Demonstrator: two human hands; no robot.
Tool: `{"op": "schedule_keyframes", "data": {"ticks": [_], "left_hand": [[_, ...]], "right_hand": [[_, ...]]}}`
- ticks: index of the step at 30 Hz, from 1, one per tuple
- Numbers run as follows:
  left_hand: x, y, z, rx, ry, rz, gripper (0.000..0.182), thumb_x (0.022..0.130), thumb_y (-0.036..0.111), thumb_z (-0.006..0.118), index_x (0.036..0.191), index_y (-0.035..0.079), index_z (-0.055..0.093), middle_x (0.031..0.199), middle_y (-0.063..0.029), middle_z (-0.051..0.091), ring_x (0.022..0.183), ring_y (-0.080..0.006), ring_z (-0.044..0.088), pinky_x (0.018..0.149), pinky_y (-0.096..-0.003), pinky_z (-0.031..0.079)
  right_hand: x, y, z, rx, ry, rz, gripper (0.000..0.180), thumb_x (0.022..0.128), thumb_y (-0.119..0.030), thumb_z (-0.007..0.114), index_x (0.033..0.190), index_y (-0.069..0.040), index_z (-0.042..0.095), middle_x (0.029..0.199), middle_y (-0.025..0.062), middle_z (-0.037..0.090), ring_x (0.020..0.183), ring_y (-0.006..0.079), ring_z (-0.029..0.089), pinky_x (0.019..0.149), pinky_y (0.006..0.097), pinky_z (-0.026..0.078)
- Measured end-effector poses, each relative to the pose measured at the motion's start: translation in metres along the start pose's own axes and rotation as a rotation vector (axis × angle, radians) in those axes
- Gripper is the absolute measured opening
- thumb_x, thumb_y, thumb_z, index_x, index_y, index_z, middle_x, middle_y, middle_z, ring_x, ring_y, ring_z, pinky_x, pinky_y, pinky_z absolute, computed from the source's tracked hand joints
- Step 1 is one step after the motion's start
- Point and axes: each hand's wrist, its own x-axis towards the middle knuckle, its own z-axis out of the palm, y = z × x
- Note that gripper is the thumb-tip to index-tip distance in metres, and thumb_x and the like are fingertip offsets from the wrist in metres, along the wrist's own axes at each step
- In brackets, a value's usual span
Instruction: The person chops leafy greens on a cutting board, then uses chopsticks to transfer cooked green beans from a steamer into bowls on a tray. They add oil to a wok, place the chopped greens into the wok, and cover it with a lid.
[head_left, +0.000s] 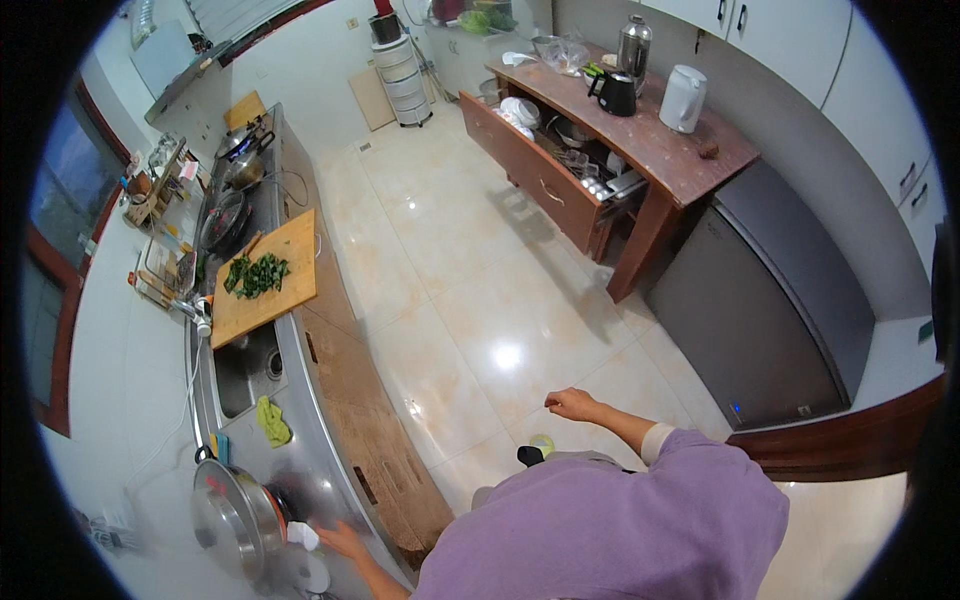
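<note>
My left hand (343, 540) reaches over the steel counter (311, 450), its fingertips at a small white object (303, 535), perhaps a cup or folded paper. Whether the fingers grip it or only touch it is unclear. Close by on the left stands a steel pot (240, 517) with a glass lid. A round white disc-like thing (311, 574) lies just below the white object. My right hand (574, 405) hangs over the tiled floor, fingers loosely curled, with nothing visible in it.
Chopped greens (259, 275) lie on a wooden cutting board (300, 240) partly across the sink (236, 382). A green cloth (273, 421) rests on the counter. Pans (225, 217) stand farther along. Opposite, a drawer (532, 176) juts out from the red-brown table (675, 161), beside a grey fridge (742, 315).
</note>
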Motion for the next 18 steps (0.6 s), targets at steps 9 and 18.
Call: {"op": "schedule_keyframes", "data": {"ticks": [9,18], "left_hand": [[-0.042,0.172,0.050,-0.091,-0.644,0.034,0.024,0.087,0.019,0.057,0.090,-0.005,0.059,0.089,-0.0209,0.062,0.079,-0.0395,0.057,0.073,-0.0459,0.045],[0.018,0.264,0.274,-0.204,-1.216,0.289,0.041,0.083,0.034,0.069,0.096,-0.004,0.062,0.083,-0.0170,0.065,0.069,-0.0277,0.064,0.061,-0.0371,0.051]], "right_hand": [[0.129,0.029,-0.081,1.153,0.174,0.331,0.027,0.091,-0.019,0.055,0.114,-0.005,0.058,0.102,0.0075,0.069,0.083,0.0130,0.067,0.066,0.0231,0.051],[0.302,0.053,-0.282,1.524,0.670,0.256,0.027,0.093,-0.018,0.056,0.117,-0.006,0.051,0.104,0.0083,0.067,0.080,0.0126,0.065,0.060,0.0244,0.053]]}}
